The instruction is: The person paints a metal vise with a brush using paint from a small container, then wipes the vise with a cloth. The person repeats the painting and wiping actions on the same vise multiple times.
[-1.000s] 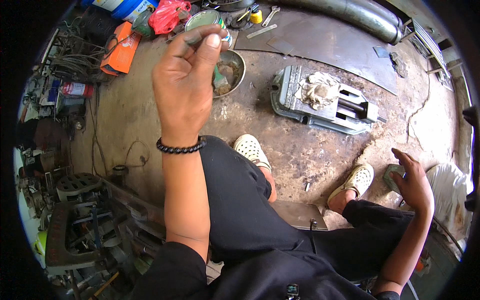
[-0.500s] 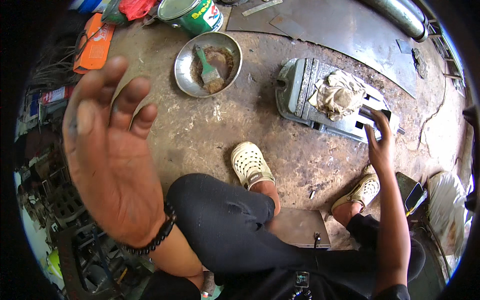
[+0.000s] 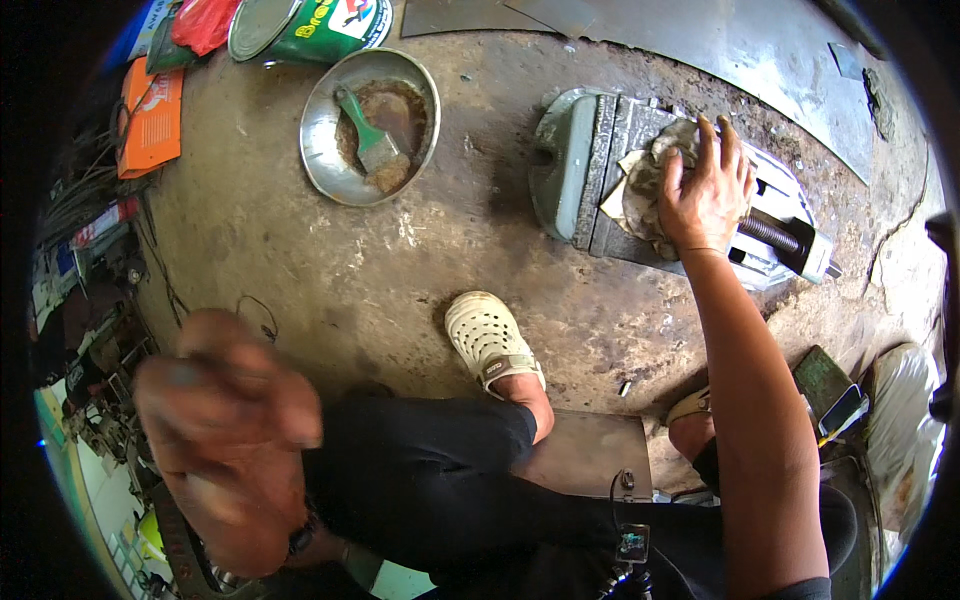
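Observation:
On the far right of centre my right hand (image 3: 708, 195) lies on a crumpled, dirty off-white rag (image 3: 636, 200), its fingers stretched out and palm down on the cloth. The rag rests on top of a grey metal machine vise (image 3: 567, 165), whose threaded screw (image 3: 768, 232) and slotted bed show to the right of my wrist. My left hand (image 3: 225, 430) is raised at the lower left, above the floor and beside my knee. Its fingers look bent toward the camera but are smeared by motion; I see no object in it.
A shallow metal bowl (image 3: 318, 150) holds brownish residue and a green-handled paintbrush (image 3: 366, 130). Behind it stands a green paint can (image 3: 315, 30); an orange box (image 3: 152, 115) is at far left. Sheet metal (image 3: 720, 60) lies at the back. Near my feet is a flat metal plate (image 3: 590, 455).
My right hand has moved left from the vise's screw end onto the rag. My left hand has dropped lower, its fingers now bent and blurred. The view has shifted slightly.

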`<state>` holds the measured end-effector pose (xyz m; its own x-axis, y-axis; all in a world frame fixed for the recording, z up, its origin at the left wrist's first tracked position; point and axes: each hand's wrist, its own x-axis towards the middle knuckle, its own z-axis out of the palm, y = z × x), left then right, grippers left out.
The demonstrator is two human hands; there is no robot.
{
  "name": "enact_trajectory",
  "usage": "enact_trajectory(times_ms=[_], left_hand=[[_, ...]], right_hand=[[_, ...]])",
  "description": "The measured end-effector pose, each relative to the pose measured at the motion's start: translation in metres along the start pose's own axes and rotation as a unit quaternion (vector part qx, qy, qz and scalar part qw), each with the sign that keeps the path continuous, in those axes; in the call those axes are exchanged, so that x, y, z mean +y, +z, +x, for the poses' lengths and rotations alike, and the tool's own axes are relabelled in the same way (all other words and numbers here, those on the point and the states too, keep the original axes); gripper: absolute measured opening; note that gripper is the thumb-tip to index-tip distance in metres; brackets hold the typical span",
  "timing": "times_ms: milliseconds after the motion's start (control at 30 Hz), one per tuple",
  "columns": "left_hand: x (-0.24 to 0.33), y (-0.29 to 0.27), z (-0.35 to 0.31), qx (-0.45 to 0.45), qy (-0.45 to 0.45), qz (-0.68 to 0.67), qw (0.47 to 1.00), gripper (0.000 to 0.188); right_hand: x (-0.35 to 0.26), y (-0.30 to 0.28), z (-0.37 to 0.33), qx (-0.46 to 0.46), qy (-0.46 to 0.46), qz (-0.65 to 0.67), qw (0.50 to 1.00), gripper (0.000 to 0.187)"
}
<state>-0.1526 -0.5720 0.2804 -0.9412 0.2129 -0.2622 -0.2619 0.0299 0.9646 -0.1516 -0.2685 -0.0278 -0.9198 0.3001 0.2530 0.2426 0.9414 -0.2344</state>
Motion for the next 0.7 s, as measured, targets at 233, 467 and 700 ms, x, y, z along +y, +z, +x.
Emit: enact_trajectory(times_ms=[233,467,700], left_hand=[[-0.091,0.006,0.133,-0.324,0.282,0.559,0.709,0.022],[-0.185,0.033,0.174,-0.362,0.262,0.545,0.709,0.026],[-0.207,0.039,0.184,-0.332,0.261,0.528,0.737,0.027]], right_hand=[[-0.002,-0.002,0.002,-0.006,0.009,0.008,1.0,0.052],[0.004,0.003,0.0,0.006,-0.002,0.03,1.0,0.048],[0.002,0.001,0.002,0.012,-0.01,0.032,0.999,0.048]])
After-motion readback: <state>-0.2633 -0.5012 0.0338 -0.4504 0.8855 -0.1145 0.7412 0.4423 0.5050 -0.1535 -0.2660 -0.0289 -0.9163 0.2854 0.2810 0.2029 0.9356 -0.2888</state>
